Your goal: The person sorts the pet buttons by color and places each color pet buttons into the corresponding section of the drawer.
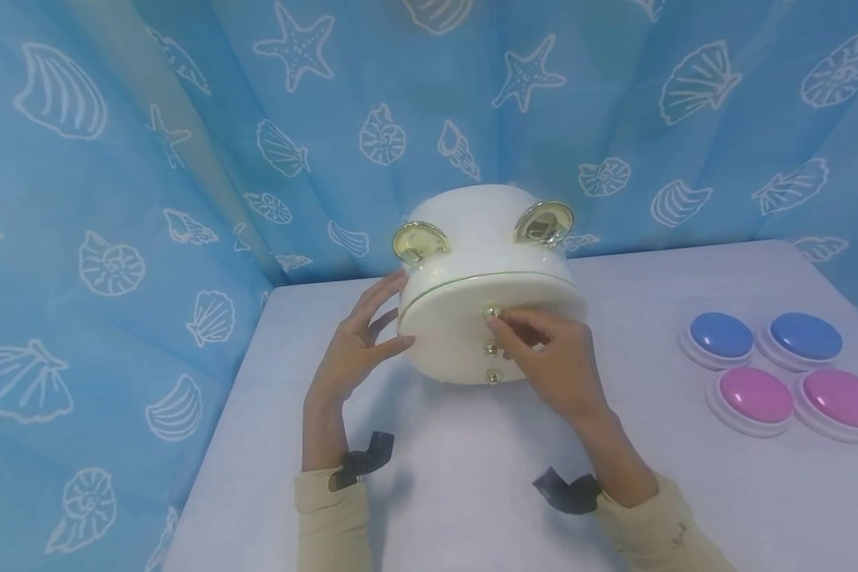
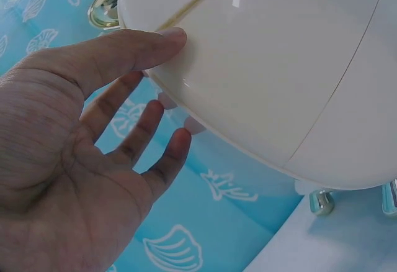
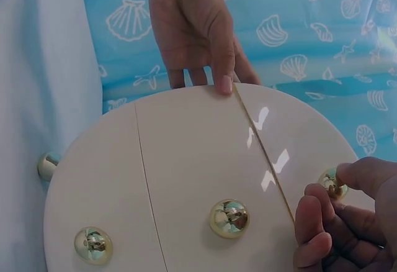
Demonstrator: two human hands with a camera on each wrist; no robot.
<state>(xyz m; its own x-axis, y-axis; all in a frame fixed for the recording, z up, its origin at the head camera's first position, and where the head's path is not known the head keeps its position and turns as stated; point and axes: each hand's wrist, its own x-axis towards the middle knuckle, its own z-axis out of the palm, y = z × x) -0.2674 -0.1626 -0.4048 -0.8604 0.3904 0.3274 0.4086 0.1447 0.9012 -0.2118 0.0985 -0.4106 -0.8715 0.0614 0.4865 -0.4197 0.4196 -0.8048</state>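
A white box (image 1: 436,338) stands toward the back of the pale, matt table (image 1: 443,485), close to the curtain (image 1: 214,159); its body is rounded, with a smooth, glossy shell and a flat, oval-edged front. Two round ears (image 1: 420,241) with a mirror-like gold finish stick out from its upper part. Down the middle of the front run three ball-shaped knobs, gold and highly polished: a top knob (image 1: 492,312), a middle knob (image 1: 491,349) and a bottom knob (image 1: 493,376). A gold line (image 3: 267,154) and a finer, hair-thin seam (image 3: 149,188) cross the front, one on each side of the middle knob, and small shiny feet (image 2: 321,202) show underneath. The right hand (image 1: 561,361) pinches the top knob between thumb and fingers. The left hand (image 1: 361,342) is not clenched: its fingers are spread and lightly bent along the box's side, the thumb laid on the edge of the front. At the right of the table sit four domed buttons on white round bases, two blue (image 1: 720,334) and two pink (image 1: 755,395), smooth and plastic-looking. The curtain is thin, softly creased blue sheeting printed with white shells and starfish.
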